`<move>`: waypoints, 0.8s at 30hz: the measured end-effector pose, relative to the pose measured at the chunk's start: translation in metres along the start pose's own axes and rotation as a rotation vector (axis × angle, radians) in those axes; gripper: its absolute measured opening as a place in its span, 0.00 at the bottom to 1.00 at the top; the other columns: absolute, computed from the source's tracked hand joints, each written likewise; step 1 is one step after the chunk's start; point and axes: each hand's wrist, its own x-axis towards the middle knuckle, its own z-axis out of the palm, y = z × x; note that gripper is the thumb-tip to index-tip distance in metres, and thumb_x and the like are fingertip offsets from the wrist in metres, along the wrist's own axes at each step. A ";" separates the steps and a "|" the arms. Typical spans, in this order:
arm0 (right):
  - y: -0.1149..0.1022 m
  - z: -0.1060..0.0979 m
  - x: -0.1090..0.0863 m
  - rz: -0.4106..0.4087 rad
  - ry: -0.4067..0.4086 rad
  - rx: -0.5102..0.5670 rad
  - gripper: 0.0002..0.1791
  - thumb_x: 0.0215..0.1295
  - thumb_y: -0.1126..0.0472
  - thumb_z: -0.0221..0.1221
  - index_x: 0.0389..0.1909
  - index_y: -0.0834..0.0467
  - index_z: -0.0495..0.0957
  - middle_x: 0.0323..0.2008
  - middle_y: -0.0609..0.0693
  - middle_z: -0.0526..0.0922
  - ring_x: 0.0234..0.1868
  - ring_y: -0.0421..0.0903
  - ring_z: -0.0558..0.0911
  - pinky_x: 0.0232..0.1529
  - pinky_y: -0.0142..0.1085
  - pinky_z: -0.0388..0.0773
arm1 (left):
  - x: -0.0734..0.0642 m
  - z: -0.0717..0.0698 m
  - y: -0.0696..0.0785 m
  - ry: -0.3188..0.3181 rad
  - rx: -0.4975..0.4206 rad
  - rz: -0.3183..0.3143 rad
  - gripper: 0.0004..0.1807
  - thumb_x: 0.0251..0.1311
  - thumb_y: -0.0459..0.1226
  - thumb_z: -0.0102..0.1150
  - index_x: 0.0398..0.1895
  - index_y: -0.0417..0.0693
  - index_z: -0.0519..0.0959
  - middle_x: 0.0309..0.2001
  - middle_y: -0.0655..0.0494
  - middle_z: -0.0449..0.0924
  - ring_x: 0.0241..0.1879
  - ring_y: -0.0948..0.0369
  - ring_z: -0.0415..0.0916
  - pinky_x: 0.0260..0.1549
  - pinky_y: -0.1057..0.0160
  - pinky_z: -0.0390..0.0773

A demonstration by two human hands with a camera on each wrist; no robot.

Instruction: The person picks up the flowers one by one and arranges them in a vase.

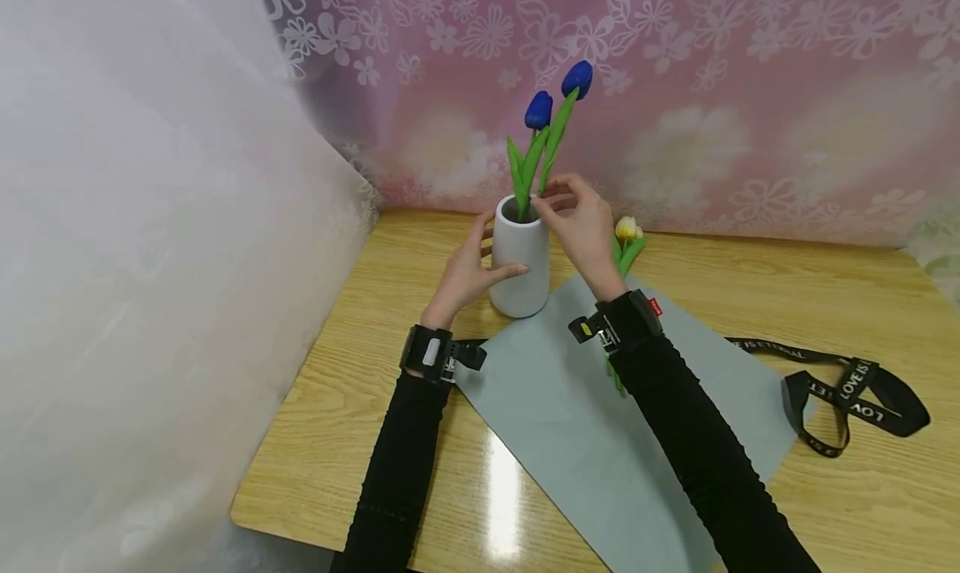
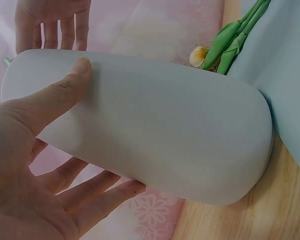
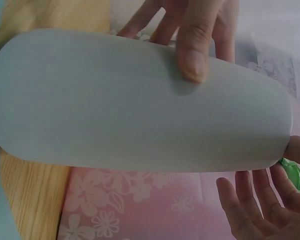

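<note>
A white vase (image 1: 520,265) stands upright on the table. My left hand (image 1: 467,273) grips its side, thumb across the front and fingers round the far side. Two blue tulips with green leaves rise from the mouth: the shorter tulip (image 1: 538,111) stands inside, while the taller tulip (image 1: 577,80) leans right. At the rim, my right hand (image 1: 581,231) pinches the taller one low on its stem between thumb and fingers. In the right wrist view a green leaf (image 3: 294,175) shows between that thumb and the fingers; the vase (image 3: 140,100) hides the stems.
Right of the vase lies a yellow-and-white tulip (image 1: 628,228), partly hidden by my right forearm. Under it spreads a grey-blue sheet (image 1: 570,423) with a small red tag. A black lettered strap (image 1: 855,390) is looped at the right. A pink floral curtain (image 1: 675,140) hangs behind the table.
</note>
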 end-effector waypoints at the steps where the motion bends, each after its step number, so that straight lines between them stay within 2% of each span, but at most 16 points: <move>1: 0.000 0.000 -0.001 0.003 -0.010 -0.002 0.18 0.70 0.55 0.65 0.53 0.62 0.79 0.48 0.60 0.84 0.49 0.56 0.85 0.49 0.47 0.84 | 0.000 0.000 0.000 0.000 -0.002 0.003 0.54 0.57 0.47 0.75 0.80 0.64 0.49 0.74 0.43 0.63 0.68 0.43 0.69 0.59 0.45 0.80; 11: 0.007 0.001 -0.007 -0.006 -0.017 -0.046 0.20 0.76 0.50 0.57 0.56 0.61 0.81 0.52 0.60 0.82 0.48 0.58 0.84 0.55 0.51 0.82 | 0.001 -0.001 0.000 0.002 -0.008 0.019 0.54 0.57 0.46 0.75 0.80 0.62 0.50 0.74 0.41 0.62 0.68 0.42 0.68 0.61 0.42 0.77; 14: 0.008 -0.001 -0.007 -0.011 -0.021 -0.047 0.20 0.77 0.50 0.57 0.57 0.61 0.81 0.53 0.60 0.83 0.48 0.58 0.84 0.55 0.51 0.82 | 0.002 -0.001 0.000 0.000 -0.009 0.027 0.54 0.57 0.45 0.75 0.80 0.61 0.50 0.74 0.40 0.62 0.68 0.41 0.68 0.62 0.40 0.76; 18: 0.008 -0.004 -0.005 -0.033 -0.021 -0.043 0.19 0.76 0.51 0.57 0.57 0.60 0.82 0.53 0.59 0.84 0.48 0.57 0.85 0.54 0.49 0.83 | 0.002 -0.002 0.000 0.006 0.006 0.023 0.54 0.57 0.46 0.75 0.80 0.61 0.50 0.74 0.42 0.63 0.69 0.44 0.68 0.63 0.43 0.76; 21: 0.006 -0.010 -0.004 -0.064 0.005 -0.035 0.17 0.75 0.53 0.59 0.55 0.60 0.83 0.51 0.59 0.85 0.46 0.57 0.85 0.51 0.48 0.84 | 0.002 -0.003 0.000 0.005 0.017 0.019 0.54 0.57 0.47 0.75 0.80 0.62 0.50 0.74 0.44 0.63 0.69 0.46 0.68 0.64 0.46 0.76; 24: 0.006 -0.020 -0.005 -0.083 0.036 -0.001 0.16 0.74 0.54 0.61 0.54 0.59 0.83 0.49 0.59 0.85 0.45 0.57 0.85 0.50 0.48 0.83 | 0.001 -0.003 0.000 0.000 0.012 0.025 0.54 0.57 0.47 0.75 0.80 0.61 0.50 0.74 0.43 0.63 0.69 0.45 0.68 0.64 0.45 0.76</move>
